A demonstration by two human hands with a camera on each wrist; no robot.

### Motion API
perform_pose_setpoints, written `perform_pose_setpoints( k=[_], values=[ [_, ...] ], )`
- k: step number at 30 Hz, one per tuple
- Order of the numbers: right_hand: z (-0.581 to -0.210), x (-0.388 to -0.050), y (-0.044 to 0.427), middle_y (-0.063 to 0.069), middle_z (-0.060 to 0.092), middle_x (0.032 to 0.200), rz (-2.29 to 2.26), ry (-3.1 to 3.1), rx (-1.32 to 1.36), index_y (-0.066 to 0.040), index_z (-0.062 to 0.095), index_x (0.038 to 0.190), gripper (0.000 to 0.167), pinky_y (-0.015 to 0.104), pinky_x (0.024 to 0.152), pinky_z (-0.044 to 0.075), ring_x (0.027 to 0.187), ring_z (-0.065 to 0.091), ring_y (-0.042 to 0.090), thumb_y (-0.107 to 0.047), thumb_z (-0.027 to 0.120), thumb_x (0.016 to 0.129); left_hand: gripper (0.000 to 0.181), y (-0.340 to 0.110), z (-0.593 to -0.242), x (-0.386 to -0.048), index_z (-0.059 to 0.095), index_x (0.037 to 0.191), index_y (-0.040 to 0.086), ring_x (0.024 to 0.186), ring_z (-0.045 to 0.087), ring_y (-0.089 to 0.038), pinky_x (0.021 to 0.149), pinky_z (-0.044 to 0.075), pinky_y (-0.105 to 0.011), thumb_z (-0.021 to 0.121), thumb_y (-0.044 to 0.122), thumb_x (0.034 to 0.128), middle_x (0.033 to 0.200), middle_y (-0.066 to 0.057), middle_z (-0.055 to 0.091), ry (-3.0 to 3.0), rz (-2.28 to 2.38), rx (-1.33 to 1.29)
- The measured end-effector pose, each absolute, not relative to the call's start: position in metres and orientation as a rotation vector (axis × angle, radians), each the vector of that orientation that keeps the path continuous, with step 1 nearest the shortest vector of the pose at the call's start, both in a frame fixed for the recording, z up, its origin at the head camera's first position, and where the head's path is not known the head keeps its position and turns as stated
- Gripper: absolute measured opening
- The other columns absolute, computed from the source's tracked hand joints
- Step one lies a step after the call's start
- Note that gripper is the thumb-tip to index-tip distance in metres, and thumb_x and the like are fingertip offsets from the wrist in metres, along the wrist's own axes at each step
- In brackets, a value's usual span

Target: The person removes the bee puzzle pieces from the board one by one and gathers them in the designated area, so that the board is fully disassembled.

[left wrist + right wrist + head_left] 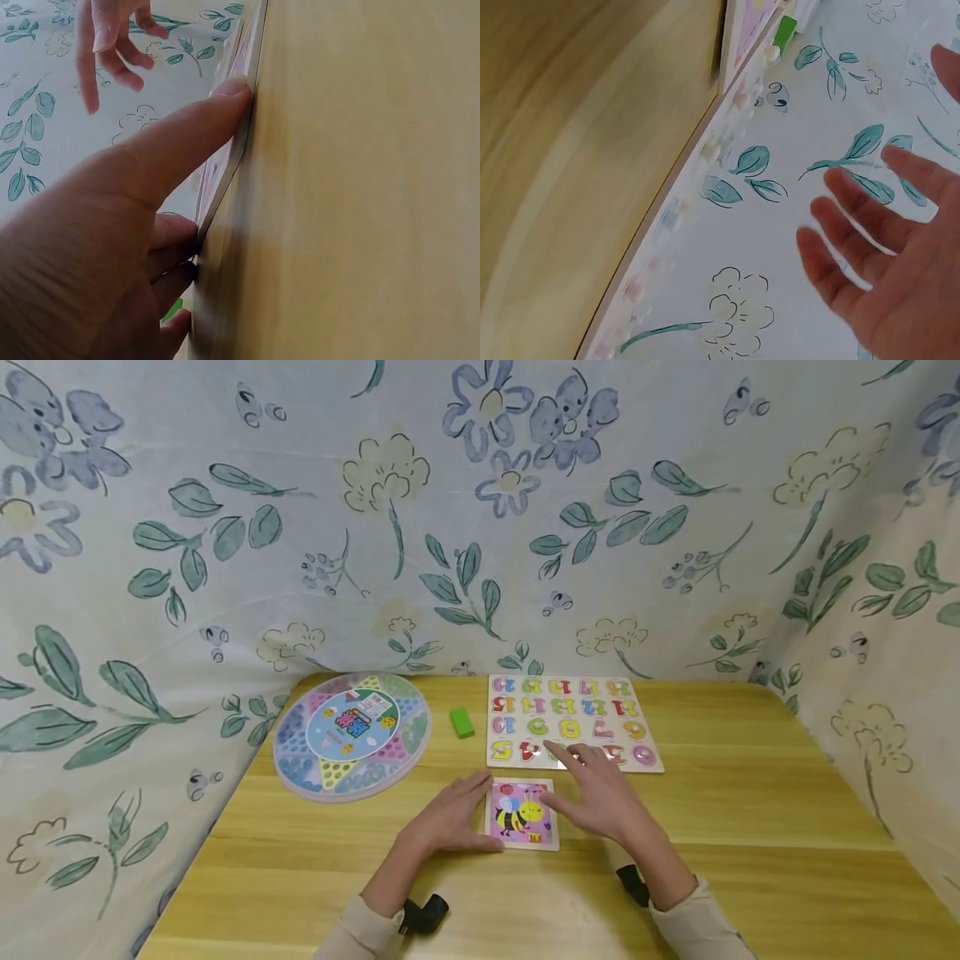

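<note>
A small square bee puzzle (522, 814) with a pink picture lies on the wooden table in front of me. My left hand (452, 817) holds it along its left side, thumb at the near edge and fingers at the far left corner. Seen from the left wrist, the thumb (199, 127) presses over the puzzle's edge (225, 176), and other fingers touch the edge further along. My right hand (600, 793) hovers above the puzzle's right side with nothing in it. Its fingers (855, 247) are spread and slightly bent in the right wrist view.
Behind the puzzle lies a number board (573, 723) with colourful numerals, partly under the right hand in view. A green block (462, 723) sits left of that board. Further left is a round game board (352, 737). Floral cloth (465, 527) hangs behind the table (315, 860).
</note>
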State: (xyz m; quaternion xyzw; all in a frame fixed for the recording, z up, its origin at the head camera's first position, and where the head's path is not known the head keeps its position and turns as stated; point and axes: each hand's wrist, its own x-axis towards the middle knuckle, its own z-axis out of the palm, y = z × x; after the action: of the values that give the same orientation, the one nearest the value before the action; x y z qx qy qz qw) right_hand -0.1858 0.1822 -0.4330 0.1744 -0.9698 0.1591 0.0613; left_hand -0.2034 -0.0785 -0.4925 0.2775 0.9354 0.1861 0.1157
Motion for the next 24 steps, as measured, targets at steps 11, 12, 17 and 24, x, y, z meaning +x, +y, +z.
perform_pose_setpoints(
  k=[11, 12, 17, 24],
  values=[
    [-0.434, -0.207, 0.166, 0.004, 0.064, 0.116, 0.971, -3.05, 0.732, -0.011, 0.058, 0.132, 0.065, 0.039, 0.087, 0.053, 0.107, 0.058, 0.023, -0.034, 0.082, 0.077, 0.107, -0.079, -0.494, -0.204, 0.027, 0.154, 0.008, 0.15, 0.023, -0.022, 0.124, 0.019, -0.045, 0.067, 0.069, 0.0766, 0.163, -0.007, 0.022, 2.752, 0.534, 0.843],
    [-0.434, -0.209, 0.164, 0.004, 0.064, 0.115, 0.97, -3.054, 0.743, -0.01, 0.059, 0.13, 0.062, 0.038, 0.086, 0.052, 0.106, 0.058, 0.022, -0.033, 0.082, 0.077, 0.107, -0.078, -0.494, -0.204, 0.027, 0.154, 0.008, 0.15, 0.023, -0.022, 0.124, 0.019, -0.045, 0.067, 0.069, 0.0764, 0.163, -0.007, 0.022, 2.754, 0.535, 0.841],
    [-0.437, -0.216, 0.156, 0.004, 0.066, 0.109, 0.99, -3.087, 0.77, -0.008, 0.066, 0.119, 0.047, 0.034, 0.082, 0.052, 0.099, 0.058, 0.02, -0.027, 0.081, 0.078, 0.107, -0.078, -0.493, -0.203, 0.027, 0.154, 0.009, 0.151, 0.022, -0.021, 0.124, 0.018, -0.044, 0.067, 0.069, 0.0763, 0.163, -0.006, 0.022, 2.757, 0.539, 0.841],
    [-0.443, -0.226, 0.145, 0.005, 0.069, 0.1, 0.966, -3.129, 0.883, -0.004, 0.069, 0.109, 0.037, 0.035, 0.08, 0.052, 0.091, 0.059, 0.019, -0.019, 0.081, 0.077, 0.106, -0.078, -0.493, -0.202, 0.027, 0.154, 0.009, 0.151, 0.022, -0.021, 0.124, 0.019, -0.043, 0.066, 0.07, 0.0767, 0.163, -0.006, 0.022, 2.763, 0.529, 0.826]
  ],
)
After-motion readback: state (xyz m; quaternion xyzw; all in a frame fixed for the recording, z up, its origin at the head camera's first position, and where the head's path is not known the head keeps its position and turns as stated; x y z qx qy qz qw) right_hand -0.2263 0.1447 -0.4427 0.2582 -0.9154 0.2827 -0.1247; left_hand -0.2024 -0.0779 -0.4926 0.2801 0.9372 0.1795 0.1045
